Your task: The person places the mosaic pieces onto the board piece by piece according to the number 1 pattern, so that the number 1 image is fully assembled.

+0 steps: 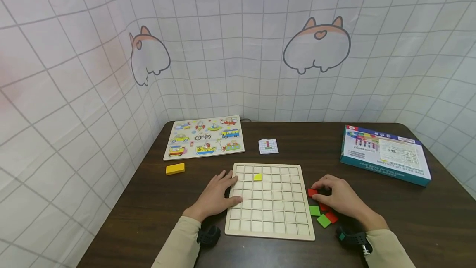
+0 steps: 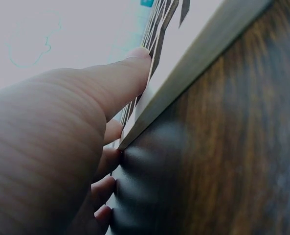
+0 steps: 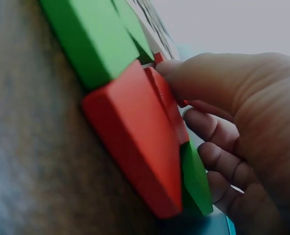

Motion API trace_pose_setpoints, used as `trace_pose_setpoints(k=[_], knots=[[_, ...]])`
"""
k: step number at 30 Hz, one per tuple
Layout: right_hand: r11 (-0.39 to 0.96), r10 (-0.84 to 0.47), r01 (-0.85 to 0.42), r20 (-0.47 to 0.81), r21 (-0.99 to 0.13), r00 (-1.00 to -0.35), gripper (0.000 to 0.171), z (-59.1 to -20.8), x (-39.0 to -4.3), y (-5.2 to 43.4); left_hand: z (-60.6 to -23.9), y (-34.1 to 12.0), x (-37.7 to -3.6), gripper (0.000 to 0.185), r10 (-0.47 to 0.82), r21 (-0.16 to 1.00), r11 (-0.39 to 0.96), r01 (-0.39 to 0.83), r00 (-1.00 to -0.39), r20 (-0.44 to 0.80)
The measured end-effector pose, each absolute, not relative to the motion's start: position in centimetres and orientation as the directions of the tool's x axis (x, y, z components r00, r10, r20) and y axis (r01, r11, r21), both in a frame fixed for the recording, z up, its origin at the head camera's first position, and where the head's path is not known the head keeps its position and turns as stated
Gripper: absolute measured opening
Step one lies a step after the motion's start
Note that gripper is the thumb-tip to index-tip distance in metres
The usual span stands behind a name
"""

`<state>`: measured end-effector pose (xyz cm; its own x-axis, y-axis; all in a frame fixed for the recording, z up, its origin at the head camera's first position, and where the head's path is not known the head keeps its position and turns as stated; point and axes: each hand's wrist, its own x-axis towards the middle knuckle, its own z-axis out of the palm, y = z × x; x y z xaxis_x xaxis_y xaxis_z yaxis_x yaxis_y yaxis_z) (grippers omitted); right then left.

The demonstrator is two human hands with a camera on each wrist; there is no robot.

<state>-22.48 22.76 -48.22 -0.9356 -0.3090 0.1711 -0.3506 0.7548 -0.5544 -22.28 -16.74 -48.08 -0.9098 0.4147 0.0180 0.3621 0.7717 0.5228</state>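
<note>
Head view shows the left hand [image 1: 217,195] resting flat on the left edge of the wooden grid board [image 1: 269,199], fingers straight, holding nothing. The right hand [image 1: 340,197] has its grip curled around a red block [image 1: 312,192] just beside the board's right edge, among other red and green blocks [image 1: 322,215] on the dark surface [image 1: 409,218]. One yellow piece [image 1: 257,176] sits in the board's upper rows. A yellow block [image 1: 175,168] lies near the left edge.

Red [image 1: 312,192] and green blocks [image 1: 314,210], yellow tile [image 1: 257,176] — pale, perhaps unpainted, grid board [image 1: 270,202].
</note>
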Motion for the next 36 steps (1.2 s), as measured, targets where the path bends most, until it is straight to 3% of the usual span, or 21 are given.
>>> trace_pose_setpoints(k=[15, 26, 36], knots=[[0.741, -0.28, -0.367, 0.237, -0.563, -0.93, 0.02, -48.1, -22.6, 21.8, -48.0, -16.4, -22.5, 0.072, 0.415, 0.511, 0.781, 0.359, -0.91, 0.004], [0.71, -0.332, -0.412, 0.245, -0.571, -0.911, 0.024, -47.7, -23.1, 19.8, -48.4, -16.6, -22.5, 0.07, 0.403, 0.522, 0.777, 0.351, -0.915, 0.016], [0.68, -0.324, -0.422, 0.271, -0.6, -0.907, 0.02, -47.3, -23.8, 17.2, -48.6, -16.6, -22.5, 0.07, 0.392, 0.519, 0.783, 0.343, -0.92, 0.018]])
